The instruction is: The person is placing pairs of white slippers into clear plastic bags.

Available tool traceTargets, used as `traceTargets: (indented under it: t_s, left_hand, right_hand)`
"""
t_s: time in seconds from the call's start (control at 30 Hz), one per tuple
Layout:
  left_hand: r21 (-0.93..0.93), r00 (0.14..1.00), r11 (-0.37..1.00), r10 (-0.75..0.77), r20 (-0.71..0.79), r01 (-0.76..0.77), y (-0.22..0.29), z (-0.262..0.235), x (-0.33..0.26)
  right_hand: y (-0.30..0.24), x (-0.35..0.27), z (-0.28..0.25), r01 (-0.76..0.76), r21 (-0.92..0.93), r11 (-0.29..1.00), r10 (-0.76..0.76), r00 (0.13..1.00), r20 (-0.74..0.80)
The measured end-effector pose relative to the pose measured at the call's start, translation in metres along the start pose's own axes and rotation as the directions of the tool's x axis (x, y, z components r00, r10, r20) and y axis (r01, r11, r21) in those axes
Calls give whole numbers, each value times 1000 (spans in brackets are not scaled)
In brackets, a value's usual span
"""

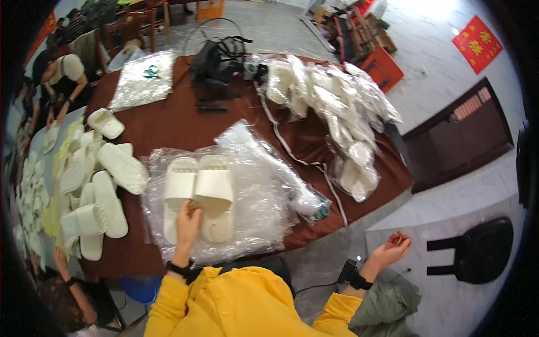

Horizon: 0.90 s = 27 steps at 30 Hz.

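A pair of cream slippers point(197, 188) lies side by side on a stack of clear plastic bags point(252, 213) on the brown table point(179, 126). My left hand point(187, 220) rests on the heel end of the pair, fingers touching the slippers. My right hand point(393, 250) hangs off the table's right side over the floor, fingers loosely curled; whether it pinches something small I cannot tell. Both wrists wear black bands, and my sleeves are yellow.
Loose cream slippers point(98, 191) are piled at the table's left. Bagged slippers point(337, 112) are heaped at the far right, with a black bag point(219, 62) and a flat packet point(143, 78) behind. Other people work at the left. A black stool point(477, 250) stands on the floor.
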<state>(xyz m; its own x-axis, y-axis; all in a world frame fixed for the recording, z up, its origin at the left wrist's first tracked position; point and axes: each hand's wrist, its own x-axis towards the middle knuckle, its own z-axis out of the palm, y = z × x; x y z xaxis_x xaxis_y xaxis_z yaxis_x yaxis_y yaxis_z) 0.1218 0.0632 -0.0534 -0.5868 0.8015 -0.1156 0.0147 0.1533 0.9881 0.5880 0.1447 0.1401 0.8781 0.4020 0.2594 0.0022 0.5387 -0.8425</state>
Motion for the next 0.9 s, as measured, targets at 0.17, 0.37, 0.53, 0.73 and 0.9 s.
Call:
traceTargets:
  t_s: [0.17, 0.37, 0.53, 0.73, 0.9]
  left_hand:
    - [192, 999, 980, 50, 16, -52, 78, -23, -33]
    - [-156, 804, 938, 345, 484, -309, 209, 27, -92]
    - [-192, 765, 915, 402, 503, -354, 191, 17, -111]
    - [191, 785, 780, 516, 342, -596, 156, -24, -99]
    - [305, 796, 742, 503, 336, -597, 134, -61, -96]
  right_hand:
    - [-109, -37, 50, -124, 428, 895, -134, 842, 523]
    - [-104, -174, 96, -419, -4, 908, 104, 217, 971]
    - [-104, -224, 95, -357, -217, 909, 280, 135, 950]
    - [-86, -170, 97, -774, 83, 628, 435, 437, 788]
    - [-49, -180, 111, -387, -155, 909, 328, 433, 840]
